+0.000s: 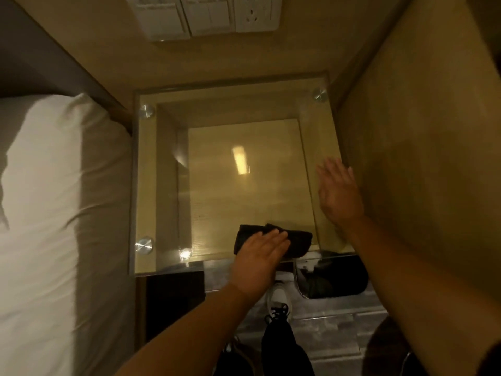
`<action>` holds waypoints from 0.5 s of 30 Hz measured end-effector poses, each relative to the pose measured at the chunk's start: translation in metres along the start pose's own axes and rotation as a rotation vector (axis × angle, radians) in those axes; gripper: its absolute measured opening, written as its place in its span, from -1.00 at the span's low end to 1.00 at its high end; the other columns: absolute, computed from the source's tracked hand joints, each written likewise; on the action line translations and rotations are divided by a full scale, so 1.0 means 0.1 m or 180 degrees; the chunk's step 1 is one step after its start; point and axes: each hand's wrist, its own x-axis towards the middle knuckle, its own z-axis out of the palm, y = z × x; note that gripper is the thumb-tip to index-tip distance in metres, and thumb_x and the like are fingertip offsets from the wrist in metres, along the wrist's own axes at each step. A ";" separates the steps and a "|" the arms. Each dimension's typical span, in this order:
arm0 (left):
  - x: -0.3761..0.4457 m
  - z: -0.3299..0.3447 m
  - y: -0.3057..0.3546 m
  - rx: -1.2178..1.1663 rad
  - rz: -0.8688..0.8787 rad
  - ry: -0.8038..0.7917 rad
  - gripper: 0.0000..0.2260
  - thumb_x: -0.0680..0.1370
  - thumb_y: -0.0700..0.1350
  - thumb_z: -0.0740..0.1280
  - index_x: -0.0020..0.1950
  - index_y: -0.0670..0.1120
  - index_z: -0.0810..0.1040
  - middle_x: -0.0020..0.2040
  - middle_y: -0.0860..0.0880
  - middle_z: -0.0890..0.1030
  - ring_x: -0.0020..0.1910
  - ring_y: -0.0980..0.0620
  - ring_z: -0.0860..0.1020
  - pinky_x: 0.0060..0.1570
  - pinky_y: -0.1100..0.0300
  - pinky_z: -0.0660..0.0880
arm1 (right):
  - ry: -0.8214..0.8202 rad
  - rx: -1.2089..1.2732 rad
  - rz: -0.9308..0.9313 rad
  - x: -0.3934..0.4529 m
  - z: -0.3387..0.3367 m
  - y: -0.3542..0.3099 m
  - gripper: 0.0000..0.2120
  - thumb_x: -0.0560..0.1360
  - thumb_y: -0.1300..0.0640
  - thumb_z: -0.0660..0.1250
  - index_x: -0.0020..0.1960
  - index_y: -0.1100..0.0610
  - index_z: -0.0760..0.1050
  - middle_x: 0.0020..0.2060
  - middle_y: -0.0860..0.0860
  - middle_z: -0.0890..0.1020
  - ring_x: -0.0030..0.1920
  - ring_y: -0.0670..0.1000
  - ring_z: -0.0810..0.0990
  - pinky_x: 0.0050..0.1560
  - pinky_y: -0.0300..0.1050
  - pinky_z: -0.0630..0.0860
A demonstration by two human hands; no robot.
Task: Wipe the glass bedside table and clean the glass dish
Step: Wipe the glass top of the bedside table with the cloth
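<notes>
The glass bedside table (162, 185) fills the middle of the view, a square clear top held by round metal studs at its corners. A dark folded cloth (299, 240) lies near the table's front edge. My left hand (257, 253) presses flat on the cloth with straight fingers. My right hand (339, 191) is open, fingers straight, over the right side of the glass; whether it touches the glass is unclear. No glass dish shows on the table top.
A bed with a white pillow (54, 185) borders the table on the left. A wall (420, 131) stands close on the right, and switches with a socket (206, 14) sit on the back wall. A dark bin (333, 280) stands on the floor beneath the front right corner.
</notes>
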 end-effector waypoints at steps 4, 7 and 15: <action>-0.04 -0.14 0.13 -0.0120 -0.0173 -0.0066 -0.50 0.23 -0.32 0.44 0.16 -0.10 0.62 0.15 -0.06 0.64 0.13 -0.04 0.60 0.15 -0.03 0.48 | -0.0118 0.0190 -0.0001 -0.06 -0.09 -0.03 -0.44 0.55 -0.01 -0.12 0.49 0.15 0.23 0.51 0.13 0.19 0.53 0.12 0.05 0.50 0.07 -0.10; -0.08 -0.29 0.24 -0.0442 -0.0501 -0.0282 -0.53 0.26 -0.37 0.44 0.15 -0.13 0.61 0.05 -0.12 0.66 0.00 -0.12 0.63 0.03 0.06 0.52 | -0.0213 0.0209 0.0110 -0.21 -0.12 -0.08 -0.44 0.58 -0.03 -0.13 0.52 0.15 0.15 0.53 0.11 0.13 0.53 0.09 0.03 0.51 0.03 -0.09; -0.31 -0.73 0.42 -0.0732 -0.1242 -0.1241 -0.70 0.56 -0.15 0.21 0.28 0.02 0.50 0.09 -0.12 0.62 0.02 -0.15 0.59 -0.03 0.06 0.53 | -0.0665 0.0173 0.0144 -0.66 -0.41 -0.26 -0.34 0.54 -0.14 -0.24 0.54 0.14 0.08 0.54 0.09 0.07 0.53 0.05 0.00 0.47 -0.07 -0.13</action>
